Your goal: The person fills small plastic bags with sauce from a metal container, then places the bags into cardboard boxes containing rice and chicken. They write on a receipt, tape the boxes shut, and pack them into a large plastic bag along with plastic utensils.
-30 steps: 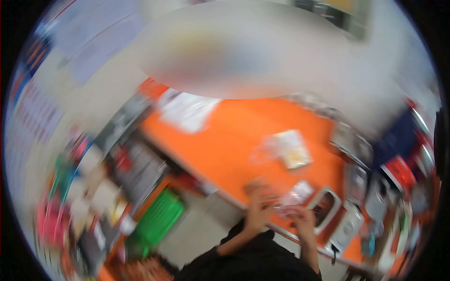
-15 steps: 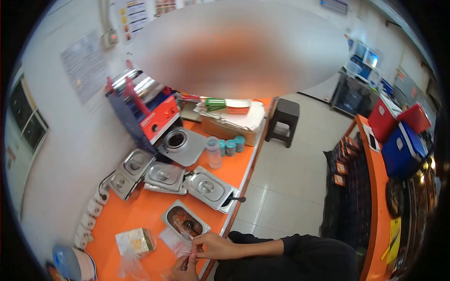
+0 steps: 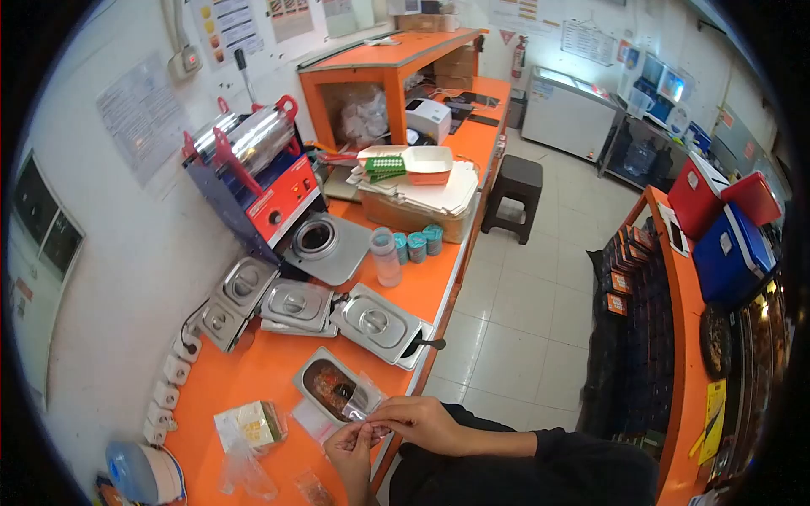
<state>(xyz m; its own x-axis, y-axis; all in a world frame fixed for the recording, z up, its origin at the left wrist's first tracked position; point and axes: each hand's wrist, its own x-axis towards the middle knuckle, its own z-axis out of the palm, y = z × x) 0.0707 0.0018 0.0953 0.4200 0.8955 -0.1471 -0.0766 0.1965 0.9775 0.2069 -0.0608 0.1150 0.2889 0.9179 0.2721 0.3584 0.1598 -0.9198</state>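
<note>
At the counter's front edge my left hand [image 3: 353, 449] and my right hand [image 3: 422, 424] meet, fingers pinched together on a thin clear plastic bag [image 3: 363, 403]. Just beyond them an uncovered steel container [image 3: 310, 366] holds reddish-brown food and a dark utensil. A flat clear packet [image 3: 312, 419] lies beside my left hand. Further left are a wrapped pale block [image 3: 253, 423] and a crumpled clear bag [image 3: 246, 474]. A small bag with brownish contents [image 3: 314, 487] lies near the bottom edge.
Lidded steel containers [image 3: 374, 322], a clear bottle [image 3: 386, 257], teal cans [image 3: 417, 247] and a red-blue machine [image 3: 268, 202] stand on the orange counter [image 3: 202, 396]. Power sockets [image 3: 166, 393] line its left edge. A black stool [image 3: 513, 187] and cool boxes [image 3: 727, 260] are beyond.
Both hands have moved slightly right and up, and the clear bag now shows above them near the steel container. The blurred patch at the top is gone, revealing shelves and a freezer.
</note>
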